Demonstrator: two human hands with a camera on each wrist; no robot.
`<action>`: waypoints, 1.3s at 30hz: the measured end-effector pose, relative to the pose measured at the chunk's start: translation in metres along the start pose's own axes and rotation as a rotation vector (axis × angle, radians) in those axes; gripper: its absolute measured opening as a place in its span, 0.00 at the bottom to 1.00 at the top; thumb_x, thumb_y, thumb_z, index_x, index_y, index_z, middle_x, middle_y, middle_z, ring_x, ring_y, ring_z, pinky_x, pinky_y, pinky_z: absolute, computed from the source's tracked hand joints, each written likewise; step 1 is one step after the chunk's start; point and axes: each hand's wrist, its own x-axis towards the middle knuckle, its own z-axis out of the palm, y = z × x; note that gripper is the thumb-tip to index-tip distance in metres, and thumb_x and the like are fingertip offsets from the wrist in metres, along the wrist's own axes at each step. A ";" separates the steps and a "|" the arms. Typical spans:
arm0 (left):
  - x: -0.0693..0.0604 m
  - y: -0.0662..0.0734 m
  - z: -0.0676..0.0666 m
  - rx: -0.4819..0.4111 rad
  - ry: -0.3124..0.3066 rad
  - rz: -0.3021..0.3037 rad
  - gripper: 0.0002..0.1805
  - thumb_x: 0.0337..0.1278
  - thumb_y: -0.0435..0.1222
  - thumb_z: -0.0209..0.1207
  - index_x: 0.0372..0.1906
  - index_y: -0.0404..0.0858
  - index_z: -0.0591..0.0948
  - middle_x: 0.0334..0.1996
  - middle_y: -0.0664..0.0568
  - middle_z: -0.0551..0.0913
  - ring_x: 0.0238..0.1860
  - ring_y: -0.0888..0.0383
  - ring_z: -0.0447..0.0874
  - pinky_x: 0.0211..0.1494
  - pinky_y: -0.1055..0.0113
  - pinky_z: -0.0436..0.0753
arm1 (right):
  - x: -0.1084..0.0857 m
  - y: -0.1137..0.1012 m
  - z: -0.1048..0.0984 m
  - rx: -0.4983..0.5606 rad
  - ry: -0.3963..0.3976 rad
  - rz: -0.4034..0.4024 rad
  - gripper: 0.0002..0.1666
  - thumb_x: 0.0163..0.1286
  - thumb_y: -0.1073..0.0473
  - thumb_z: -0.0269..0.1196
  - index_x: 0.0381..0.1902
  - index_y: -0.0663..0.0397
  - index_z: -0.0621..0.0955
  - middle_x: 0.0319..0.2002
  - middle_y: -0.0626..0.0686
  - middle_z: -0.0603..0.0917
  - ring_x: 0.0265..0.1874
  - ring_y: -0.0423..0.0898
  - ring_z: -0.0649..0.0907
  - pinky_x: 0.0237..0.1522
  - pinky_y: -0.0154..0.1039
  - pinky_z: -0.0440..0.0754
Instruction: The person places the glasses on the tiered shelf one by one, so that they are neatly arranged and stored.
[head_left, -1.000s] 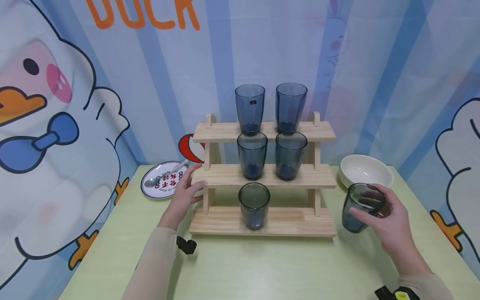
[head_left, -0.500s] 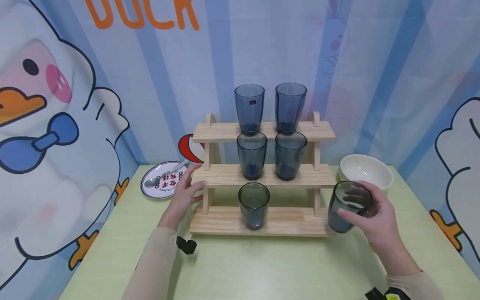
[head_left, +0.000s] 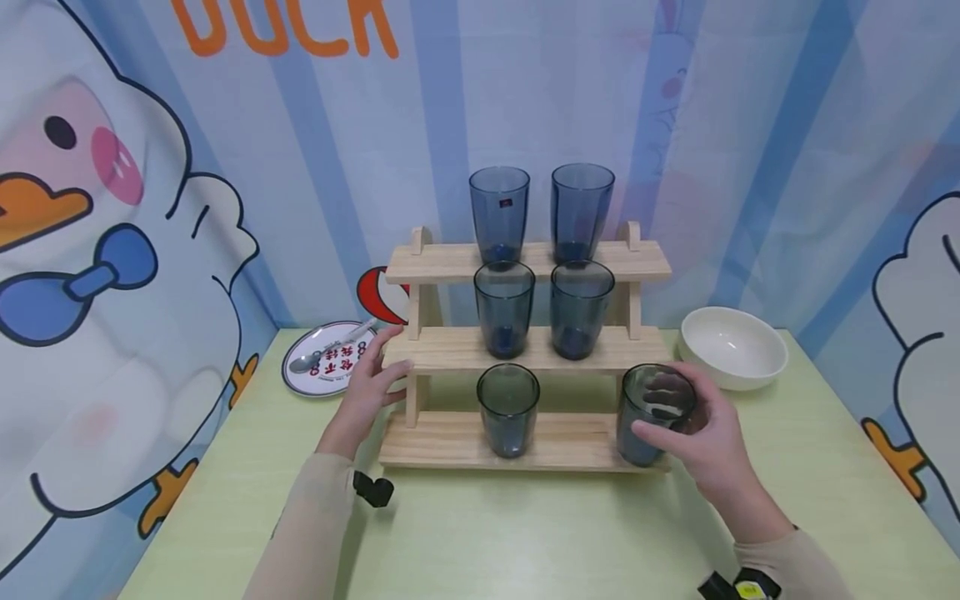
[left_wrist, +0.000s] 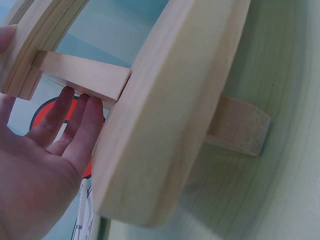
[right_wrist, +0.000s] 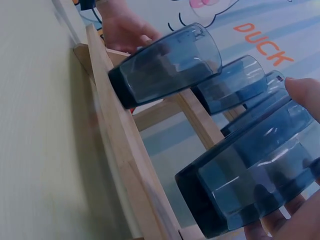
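A three-tier wooden display rack point(head_left: 465, 457) stands on the table. My left hand point(head_left: 363, 400) holds its left end at the middle tier, fingers against the upright point(left_wrist: 85, 72) in the left wrist view. My right hand point(head_left: 712, 442) grips a smoky-blue drinking glass point(head_left: 637, 429) by its side, at the bottom tier's right end. In the right wrist view this glass point(right_wrist: 240, 185) appears above the tier; whether its base touches the wood I cannot tell. Another glass point(head_left: 510, 417) stands on the bottom tier. Two more, a left glass point(head_left: 504, 312) and a right glass point(head_left: 581, 312), stand on the middle tier.
Two glasses, one with a small label point(head_left: 498, 212) and one beside it point(head_left: 581, 208), stand on the top tier. A white bowl point(head_left: 731, 346) sits behind my right hand. At the left a printed plate point(head_left: 318, 383) carries a spoon point(head_left: 306, 363). A cartoon curtain point(head_left: 322, 150) hangs behind.
My right hand has carried the glass leftward, from beside the rack to the right end of the bottom tier. My left hand has stayed on the rack.
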 end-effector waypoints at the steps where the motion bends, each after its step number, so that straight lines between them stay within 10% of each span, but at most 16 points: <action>1: 0.000 0.000 0.000 0.000 0.001 0.001 0.34 0.75 0.43 0.60 0.80 0.60 0.63 0.82 0.47 0.60 0.74 0.37 0.70 0.67 0.33 0.77 | 0.000 0.001 0.002 -0.005 -0.002 0.006 0.45 0.56 0.84 0.71 0.71 0.62 0.72 0.58 0.52 0.82 0.55 0.44 0.84 0.50 0.31 0.87; 39: -0.001 0.000 0.000 0.000 -0.005 0.010 0.34 0.75 0.43 0.60 0.80 0.60 0.63 0.81 0.46 0.61 0.73 0.38 0.70 0.66 0.34 0.78 | 0.016 0.020 0.049 -0.131 -0.105 0.076 0.46 0.58 0.70 0.78 0.73 0.53 0.72 0.63 0.58 0.78 0.59 0.50 0.80 0.57 0.32 0.84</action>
